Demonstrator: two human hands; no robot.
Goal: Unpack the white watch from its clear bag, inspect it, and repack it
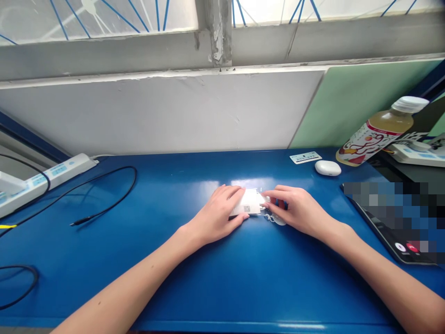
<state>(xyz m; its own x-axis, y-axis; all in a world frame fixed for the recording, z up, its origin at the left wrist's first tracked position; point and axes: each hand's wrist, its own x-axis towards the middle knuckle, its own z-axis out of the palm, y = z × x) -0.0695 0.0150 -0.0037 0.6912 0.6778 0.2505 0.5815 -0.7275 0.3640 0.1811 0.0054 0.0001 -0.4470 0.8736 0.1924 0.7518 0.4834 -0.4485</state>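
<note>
A small flat white packet (247,202) lies on the blue table between my two hands, with a printed square on its face and what looks like clear plastic around it. My left hand (222,211) grips its left part, fingers along the far edge and thumb along the near edge. At the opposite end, my right hand (301,208) pinches the packet's right edge between thumb and fingers. Under the right fingertips shows a pale, see-through piece with a beaded edge (278,219); what it is I cannot make out.
On the blue table (222,287), a black cable (104,211) and a white power strip (66,171) lie left. To the right are a white earbud case (327,168), a printed card (305,157), a drink bottle (377,134) and a phone or tablet (385,232). A wall stands behind.
</note>
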